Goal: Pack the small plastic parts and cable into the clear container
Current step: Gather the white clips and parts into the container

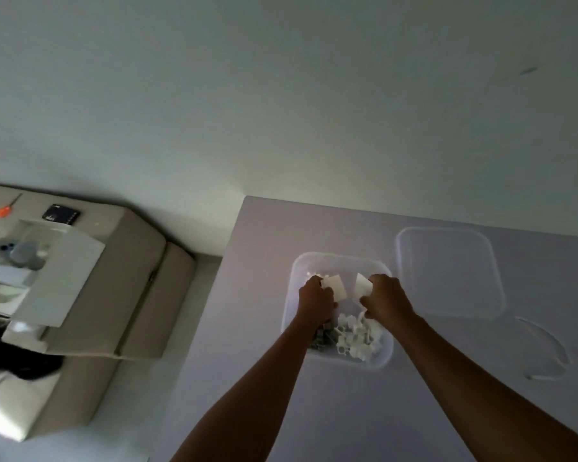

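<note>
Far left of both hands, well apart from the table: beige sofa [137, 295] w/ orange-handled tool [4, 211], small black box [60, 214], white tray-like item [57, 275] holding greyish stuff, too blurred to ID. Dark fabric [17, 361] lower down on same sofa.

Left hand [315, 303] over left half of clear container [384, 356], fingers curled, pinching a white square piece [335, 285] at its lower-left corner; piece sticks up & away from the hand. Below/near side of that hand, inside container: grey small parts [324, 338], partly hidden by wrist.

Between the two hands, toward the near side: heap of white small plastic parts [351, 338] on container floor, touching grey ones. White looped bit [359, 320] amid heap, maybe cable, can't tell for sure.

Right hand [386, 300] over right half of container, fingers curled, gripping second white square piece [362, 285] by its right edge; the two pieces near each other, not touching.

Right of right hand: clear lid [447, 271] flat on pale grey table [254, 328], just beside container. Farther right & nearer: clear curved plastic item [548, 351] on table, shape hard to read.

Container on table, both hands above its interior.
</note>
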A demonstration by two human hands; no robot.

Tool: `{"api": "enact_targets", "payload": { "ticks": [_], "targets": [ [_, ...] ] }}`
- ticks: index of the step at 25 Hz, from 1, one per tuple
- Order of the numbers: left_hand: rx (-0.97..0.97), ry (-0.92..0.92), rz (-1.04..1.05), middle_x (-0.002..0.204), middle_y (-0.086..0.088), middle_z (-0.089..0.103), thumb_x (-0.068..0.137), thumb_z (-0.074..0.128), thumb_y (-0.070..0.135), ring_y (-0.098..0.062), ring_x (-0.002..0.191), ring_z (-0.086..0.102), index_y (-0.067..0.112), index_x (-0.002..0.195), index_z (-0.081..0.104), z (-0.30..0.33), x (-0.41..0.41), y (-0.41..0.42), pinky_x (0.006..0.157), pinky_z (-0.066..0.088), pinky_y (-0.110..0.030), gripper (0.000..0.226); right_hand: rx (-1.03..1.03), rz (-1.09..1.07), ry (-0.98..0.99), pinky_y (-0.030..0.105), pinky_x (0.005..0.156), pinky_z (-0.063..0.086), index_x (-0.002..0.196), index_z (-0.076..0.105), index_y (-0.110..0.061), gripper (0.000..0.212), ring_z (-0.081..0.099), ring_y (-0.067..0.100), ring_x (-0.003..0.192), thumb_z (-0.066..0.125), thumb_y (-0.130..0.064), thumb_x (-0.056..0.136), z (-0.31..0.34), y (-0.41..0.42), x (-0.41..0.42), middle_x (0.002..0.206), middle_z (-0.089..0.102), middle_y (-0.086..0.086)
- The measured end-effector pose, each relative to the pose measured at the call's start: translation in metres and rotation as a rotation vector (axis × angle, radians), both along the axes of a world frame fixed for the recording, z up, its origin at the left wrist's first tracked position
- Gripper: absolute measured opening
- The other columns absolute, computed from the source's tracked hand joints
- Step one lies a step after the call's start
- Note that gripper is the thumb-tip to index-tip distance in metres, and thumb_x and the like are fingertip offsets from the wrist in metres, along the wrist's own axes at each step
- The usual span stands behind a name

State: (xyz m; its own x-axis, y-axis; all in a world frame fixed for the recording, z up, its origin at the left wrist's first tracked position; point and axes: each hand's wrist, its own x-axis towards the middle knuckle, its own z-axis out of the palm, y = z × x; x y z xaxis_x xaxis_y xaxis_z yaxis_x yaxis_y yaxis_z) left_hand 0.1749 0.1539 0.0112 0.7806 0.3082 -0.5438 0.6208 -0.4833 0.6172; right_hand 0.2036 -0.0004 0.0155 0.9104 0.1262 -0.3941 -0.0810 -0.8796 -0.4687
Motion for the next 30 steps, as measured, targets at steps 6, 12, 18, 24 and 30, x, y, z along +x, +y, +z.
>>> {"api": "enact_targets", "payload": {
  "ticks": [6,12,18,24,30],
  "targets": [
    [-0.007,0.04,-0.075,0.125,-0.021,0.059,0.092,0.051,0.013,-0.034,0.113,0.058,-0.001,0.128,0.052,-0.018,0.013,-0.006,0.091,0.053,-0.037,0.038,-0.069,0.053,0.083,0.027,0.061,0.044,0.102,0.062,-0.004,0.037,0.068,0.029,0.087,0.08,-0.008,0.069,-0.016,0.004,0.017,0.097,0.07,0.014],
    [0.023,0.045,-0.101,0.124,-0.017,0.059,0.09,0.055,0.021,-0.031,0.111,0.059,0.003,0.132,0.046,-0.01,0.013,-0.012,0.093,0.052,-0.039,0.046,-0.045,0.012,0.05,0.033,0.06,0.057,0.092,0.064,-0.003,0.025,0.069,0.028,0.073,0.076,-0.013,0.074,-0.017,0.001,0.021,0.087,0.069,0.015],
    [0.107,0.054,-0.153,0.131,-0.018,0.054,0.091,0.059,0.029,-0.032,0.12,0.054,0.002,0.136,0.04,0.003,0.006,-0.02,0.099,0.047,-0.038,0.056,0.005,-0.058,-0.055,0.04,0.065,0.061,0.104,0.063,-0.006,0.03,0.07,0.03,0.076,0.075,-0.02,0.08,-0.002,-0.004,0.015,0.096,0.07,0.016],
    [0.248,-0.022,-0.267,0.117,-0.018,0.064,0.093,0.052,0.029,-0.032,0.108,0.061,-0.001,0.119,0.055,0.02,-0.002,-0.028,0.09,0.049,-0.035,0.04,0.209,-0.233,-0.41,0.024,0.065,0.043,0.084,0.07,-0.005,0.01,0.06,0.018,0.063,0.066,-0.013,0.088,0.033,-0.049,0.0,0.076,0.072,0.01],
    [0.123,-0.288,-0.294,0.097,-0.007,0.071,0.092,0.054,0.039,-0.026,0.088,0.067,0.015,0.113,0.056,0.035,-0.005,-0.079,0.083,0.054,-0.039,0.032,0.186,-0.464,-0.52,0.031,0.07,0.042,0.1,0.063,-0.005,0.014,0.061,0.033,0.076,0.066,-0.007,0.086,0.025,-0.152,-0.022,0.089,0.065,0.019]
  ]
}}
